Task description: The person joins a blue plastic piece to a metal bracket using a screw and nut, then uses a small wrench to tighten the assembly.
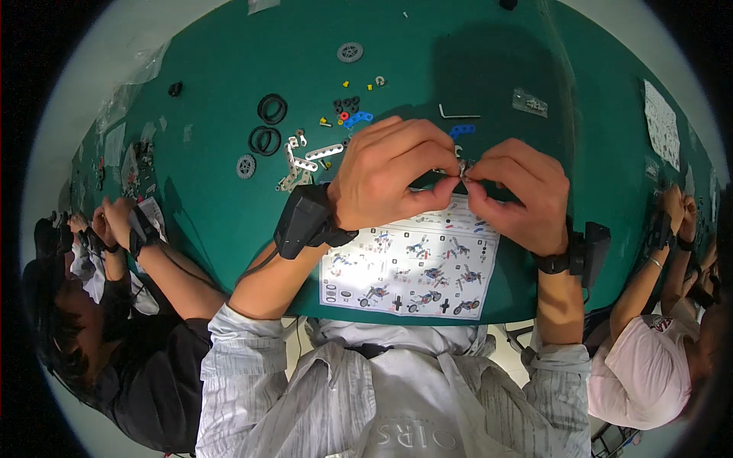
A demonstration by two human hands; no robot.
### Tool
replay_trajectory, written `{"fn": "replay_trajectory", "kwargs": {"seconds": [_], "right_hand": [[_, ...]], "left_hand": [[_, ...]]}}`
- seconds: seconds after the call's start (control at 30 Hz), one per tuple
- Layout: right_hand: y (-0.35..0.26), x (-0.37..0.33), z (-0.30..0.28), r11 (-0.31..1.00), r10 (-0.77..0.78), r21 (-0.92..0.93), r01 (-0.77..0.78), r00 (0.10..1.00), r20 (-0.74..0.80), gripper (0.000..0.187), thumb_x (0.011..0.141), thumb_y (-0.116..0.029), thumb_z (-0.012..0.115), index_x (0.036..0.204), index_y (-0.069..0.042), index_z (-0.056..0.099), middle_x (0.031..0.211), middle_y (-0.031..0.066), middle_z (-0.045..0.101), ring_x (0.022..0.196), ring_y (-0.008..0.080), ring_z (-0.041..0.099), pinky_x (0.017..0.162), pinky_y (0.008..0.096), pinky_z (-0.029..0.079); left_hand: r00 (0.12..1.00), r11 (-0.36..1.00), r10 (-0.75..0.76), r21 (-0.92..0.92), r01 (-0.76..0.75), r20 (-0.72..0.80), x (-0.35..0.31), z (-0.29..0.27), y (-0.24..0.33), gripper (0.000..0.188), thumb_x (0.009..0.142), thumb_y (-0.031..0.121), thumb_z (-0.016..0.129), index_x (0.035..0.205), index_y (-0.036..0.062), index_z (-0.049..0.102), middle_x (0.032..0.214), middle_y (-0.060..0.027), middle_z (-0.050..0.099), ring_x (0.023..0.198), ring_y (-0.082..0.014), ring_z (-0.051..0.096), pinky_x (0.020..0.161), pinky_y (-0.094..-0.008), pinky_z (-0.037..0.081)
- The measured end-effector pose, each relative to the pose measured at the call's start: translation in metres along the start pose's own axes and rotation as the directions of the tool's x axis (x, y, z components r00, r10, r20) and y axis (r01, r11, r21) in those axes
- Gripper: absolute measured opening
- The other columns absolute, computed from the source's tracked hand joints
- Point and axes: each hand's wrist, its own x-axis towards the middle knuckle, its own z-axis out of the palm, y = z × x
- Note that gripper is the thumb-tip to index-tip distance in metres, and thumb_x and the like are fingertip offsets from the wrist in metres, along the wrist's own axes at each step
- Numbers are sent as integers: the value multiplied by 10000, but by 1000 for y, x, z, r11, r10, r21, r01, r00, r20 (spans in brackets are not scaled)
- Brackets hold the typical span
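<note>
Both my hands meet above the upper edge of a printed instruction sheet. My left hand pinches a small silvery metal part between thumb and index finger. From the other side my right hand pinches at the same part. Fingertips cover most of it, so its exact kind cannot be made out. Just beyond the hands lie a blue perforated piece and an L-shaped hex key. Left of my left hand are silver perforated strips and small screws and brackets.
Black rubber tyres, grey wheels, a blue curved link and small black rings lie on the green table. A small clear bag sits at right. Co-workers are at both sides, one with a hand at left.
</note>
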Motion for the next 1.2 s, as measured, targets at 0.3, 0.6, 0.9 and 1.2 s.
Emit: {"fn": "replay_trajectory", "kwargs": {"seconds": [0.3, 0.6, 0.9, 1.2], "right_hand": [[0, 1, -2, 1000, -10, 1, 10, 1000, 9, 254, 688, 14, 845, 897, -65, 722, 869, 54, 709, 731, 236, 716, 584, 341, 549], [0, 2, -1, 999, 14, 43, -13, 1000, -20, 244, 710, 18, 841, 914, -57, 730, 890, 66, 713, 740, 240, 720, 601, 338, 556], [-2, 3, -8, 996, 44, 79, -45, 999, 25, 242, 734, 15, 848, 935, -56, 734, 894, 70, 704, 736, 242, 718, 596, 326, 545], [-2, 4, -7, 970, 130, 196, -143, 988, 78, 207, 821, -11, 872, 968, -43, 729, 915, 85, 694, 701, 194, 679, 575, 299, 515]], "left_hand": [[999, 1000, 21, 4, -21, -30, 1, 1, 0, 278, 671, 27, 902, 895, 80, 746, 951, -56, 744, 799, -220, 719, 653, -332, 499], [996, 998, 60, 32, -57, -69, 6, -2, 3, 277, 667, 0, 896, 891, 69, 749, 919, -57, 743, 768, -210, 710, 626, -325, 468], [997, 998, 10, -58, -14, -77, 5, 2, 3, 254, 710, 25, 890, 897, 65, 723, 941, -43, 727, 786, -225, 702, 634, -340, 497], [962, 909, -261, -315, 273, 81, 3, -5, 3, 188, 784, -9, 845, 930, 51, 743, 980, -68, 743, 860, -166, 692, 684, -288, 505]]}}
